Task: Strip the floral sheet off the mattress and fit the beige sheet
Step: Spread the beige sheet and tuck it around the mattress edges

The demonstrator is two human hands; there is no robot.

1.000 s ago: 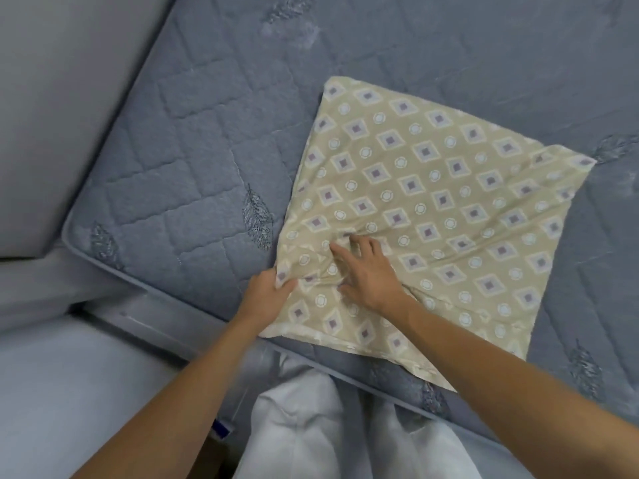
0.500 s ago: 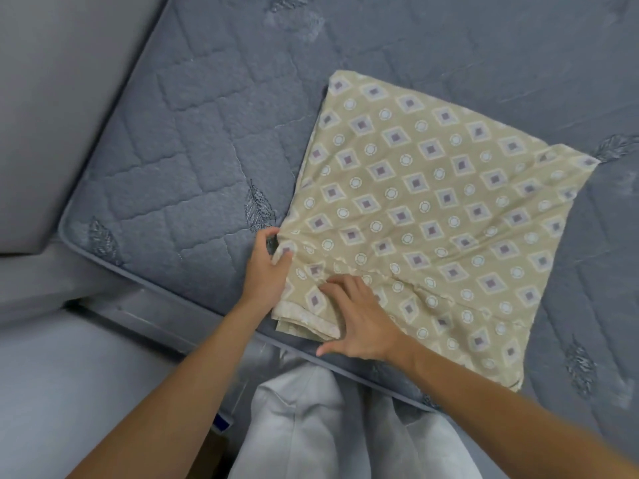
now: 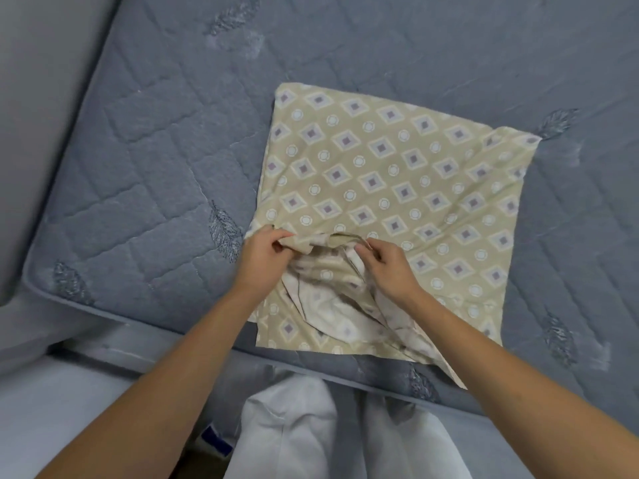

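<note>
1. We see the bare quilted blue-grey mattress (image 3: pixel 155 160), its near-left corner at lower left.
2. The folded beige sheet (image 3: pixel 397 174), patterned with diamonds and circles, lies by the near edge of the mattress; its near layers are pulled open, showing the pale underside.
3. Our left hand (image 3: pixel 264 257) has its grip pinched on a fold of the sheet's top layer.
4. Our right hand (image 3: pixel 389 267) likewise pinches an upper layer just beside it.

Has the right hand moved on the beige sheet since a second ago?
Yes. The right hand has lifted off the flat top of the beige sheet and now pinches its near folded edge, closer to the mattress edge.
</note>
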